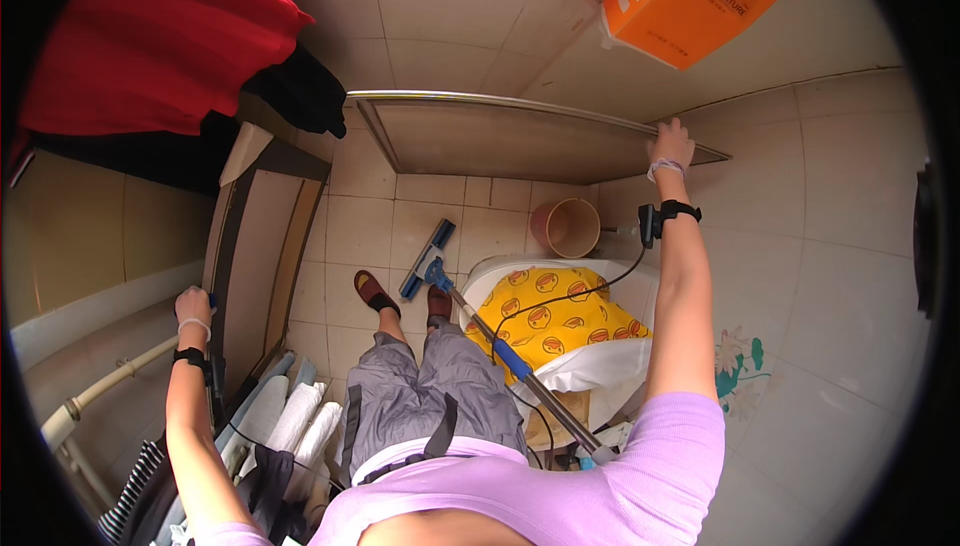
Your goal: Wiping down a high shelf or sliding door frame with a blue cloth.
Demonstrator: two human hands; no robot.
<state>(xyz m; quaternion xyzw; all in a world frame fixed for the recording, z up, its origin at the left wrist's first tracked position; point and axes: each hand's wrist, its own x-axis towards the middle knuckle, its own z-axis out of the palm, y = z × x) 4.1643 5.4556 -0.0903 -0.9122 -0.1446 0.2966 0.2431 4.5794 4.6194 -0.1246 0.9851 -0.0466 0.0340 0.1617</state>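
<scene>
My right hand [673, 142] grips the upper edge of a framed panel [487, 137] near its right end. At the left, my left hand [193, 306] is closed around a small blue thing, mostly hidden by the fingers, beside an upright panelled board [259, 238]. A squeegee-type floor mop [429, 259] with a blue and white head stands on the tiles by my feet; its pole [512, 357] slants back against my right side, touched by neither hand. Both wrists wear black straps with small devices and cables.
A pink bucket [574, 227] stands past a white tub holding yellow patterned cloth [555, 313]. Red clothing [165, 35] hangs upper left. Orange tissue packs [697, 2] are at the upper right. Rolled material [296, 418] and a pipe [112, 388] lie left of my legs.
</scene>
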